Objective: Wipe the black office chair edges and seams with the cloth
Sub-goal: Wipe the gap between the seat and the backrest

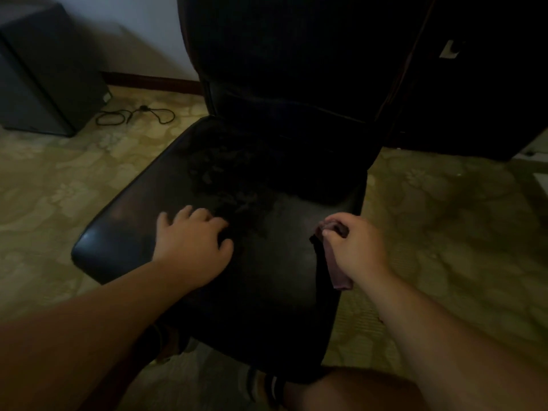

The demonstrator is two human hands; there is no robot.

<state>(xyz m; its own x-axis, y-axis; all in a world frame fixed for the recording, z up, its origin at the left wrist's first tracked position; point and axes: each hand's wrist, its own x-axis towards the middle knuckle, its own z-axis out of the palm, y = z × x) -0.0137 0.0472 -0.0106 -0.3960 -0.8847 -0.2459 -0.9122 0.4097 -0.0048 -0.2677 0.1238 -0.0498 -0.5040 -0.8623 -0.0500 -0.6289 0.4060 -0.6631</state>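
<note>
The black office chair (267,277) fills the middle of the view, its seat towards me and its backrest rising at the top. My left hand (194,243) rests on the left half of the seat with its fingers bent on the surface, holding nothing. My right hand (354,247) grips a pinkish cloth (339,278) over the right part of the seat; the cloth hangs down below my palm. The seat's centre looks worn and rough.
Patterned greenish carpet (444,218) surrounds the chair. A dark cabinet (44,72) stands at the back left with a black cable (133,114) coiled on the floor beside it. Dark furniture (474,84) stands behind the chair at right. My foot (267,387) shows below the seat.
</note>
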